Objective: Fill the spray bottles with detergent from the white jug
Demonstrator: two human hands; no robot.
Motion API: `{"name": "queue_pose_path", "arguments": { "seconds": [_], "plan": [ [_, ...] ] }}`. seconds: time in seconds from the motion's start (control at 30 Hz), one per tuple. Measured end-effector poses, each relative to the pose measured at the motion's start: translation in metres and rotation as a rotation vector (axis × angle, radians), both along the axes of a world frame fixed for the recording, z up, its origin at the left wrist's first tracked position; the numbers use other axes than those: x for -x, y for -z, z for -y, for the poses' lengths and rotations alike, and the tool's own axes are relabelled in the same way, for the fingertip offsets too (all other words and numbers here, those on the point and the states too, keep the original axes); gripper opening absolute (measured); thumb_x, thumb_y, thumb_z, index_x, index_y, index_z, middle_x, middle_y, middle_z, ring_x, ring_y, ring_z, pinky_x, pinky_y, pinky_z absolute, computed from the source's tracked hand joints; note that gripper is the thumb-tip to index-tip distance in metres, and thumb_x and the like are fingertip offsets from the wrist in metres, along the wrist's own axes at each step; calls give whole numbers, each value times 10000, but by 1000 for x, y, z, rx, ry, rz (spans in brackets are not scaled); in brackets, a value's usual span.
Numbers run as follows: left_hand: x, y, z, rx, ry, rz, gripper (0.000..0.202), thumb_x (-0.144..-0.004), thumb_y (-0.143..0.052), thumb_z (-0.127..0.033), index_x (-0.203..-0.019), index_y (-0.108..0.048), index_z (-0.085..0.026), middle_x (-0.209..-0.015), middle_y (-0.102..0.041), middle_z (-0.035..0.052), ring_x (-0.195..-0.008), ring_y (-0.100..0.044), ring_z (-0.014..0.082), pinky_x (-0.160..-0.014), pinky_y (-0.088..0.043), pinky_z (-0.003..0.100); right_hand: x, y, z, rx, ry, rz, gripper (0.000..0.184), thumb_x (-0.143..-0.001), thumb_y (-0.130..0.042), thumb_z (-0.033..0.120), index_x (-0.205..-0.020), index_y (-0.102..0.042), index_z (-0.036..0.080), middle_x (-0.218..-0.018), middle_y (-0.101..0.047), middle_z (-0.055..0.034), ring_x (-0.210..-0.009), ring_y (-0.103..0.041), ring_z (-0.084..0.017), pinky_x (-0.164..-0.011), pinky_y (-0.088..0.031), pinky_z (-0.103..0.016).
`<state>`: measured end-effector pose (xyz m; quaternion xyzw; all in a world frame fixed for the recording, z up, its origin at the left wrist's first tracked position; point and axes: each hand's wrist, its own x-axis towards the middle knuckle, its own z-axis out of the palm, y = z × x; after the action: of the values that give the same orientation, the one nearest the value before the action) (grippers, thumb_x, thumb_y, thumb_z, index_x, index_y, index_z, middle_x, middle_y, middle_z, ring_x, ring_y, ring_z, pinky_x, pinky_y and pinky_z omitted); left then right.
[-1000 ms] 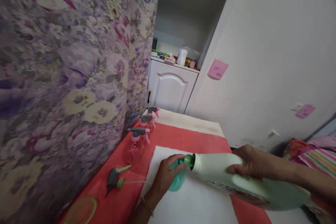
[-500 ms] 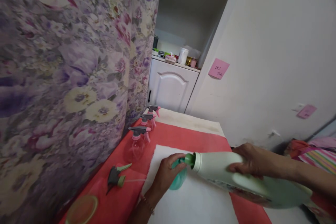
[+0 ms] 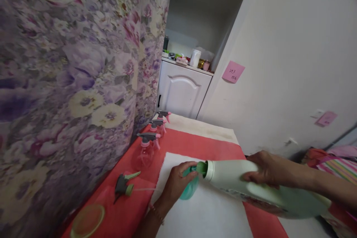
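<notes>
We had our left hand [image 3: 175, 184] wrapped around a small teal spray bottle [image 3: 190, 192], fingers closed about its top, on a white sheet [image 3: 206, 215]. Our right hand [image 3: 264, 171] gripped a large pale-green jug [image 3: 234, 178] from above. The jug was tipped nearly flat, its green neck at the teal bottle's mouth, just past our left fingertips. Left of those fingers a loose trigger sprayer [image 3: 124, 186] lay on the red cloth [image 3: 200, 143]. Beyond them stood three pink spray bottles [image 3: 146, 150].

Teal bottle [image 3: 191, 192] partly behind L hand [image 3: 174, 183]
</notes>
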<state>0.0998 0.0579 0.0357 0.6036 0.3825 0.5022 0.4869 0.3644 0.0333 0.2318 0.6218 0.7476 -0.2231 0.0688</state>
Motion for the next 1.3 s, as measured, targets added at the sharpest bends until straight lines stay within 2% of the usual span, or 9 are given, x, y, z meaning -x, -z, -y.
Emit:
{"name": "queue_pose_path", "arguments": {
  "seconds": [0.8,1.03,1.3],
  "plan": [
    [-2,-1,-1,-17,-7,-4,264,-800,-642,-286,-1040,-715,-204,-1067,-748,55,-1006,-662,233,-898,-486,299,5,-14,4,61,17,-13,522,-721,-605,696,-764,-590,177,-577,-583,12,-478,-513,-111,-427,-374,-209],
    [-2,-3,-1,-11,-15,-13,275,-791,-655,-304,-1036,-718,-197,-1056,-753,61,-1011,-670,246,-891,-497,311,13,-20,6,55,36,27,467,-724,-633,642,-729,-565,181,-555,-562,23,-475,-515,-116,-439,-381,-225],
    [-2,2,-3,-19,-10,-5,277,-796,-666,-343,-1036,-720,-217,-1070,-748,51,-1015,-671,240,-892,-502,305,13,-21,7,45,34,39,466,-730,-622,649,-708,-536,191,-550,-552,30,-473,-499,-109,-445,-370,-226]
  ]
}}
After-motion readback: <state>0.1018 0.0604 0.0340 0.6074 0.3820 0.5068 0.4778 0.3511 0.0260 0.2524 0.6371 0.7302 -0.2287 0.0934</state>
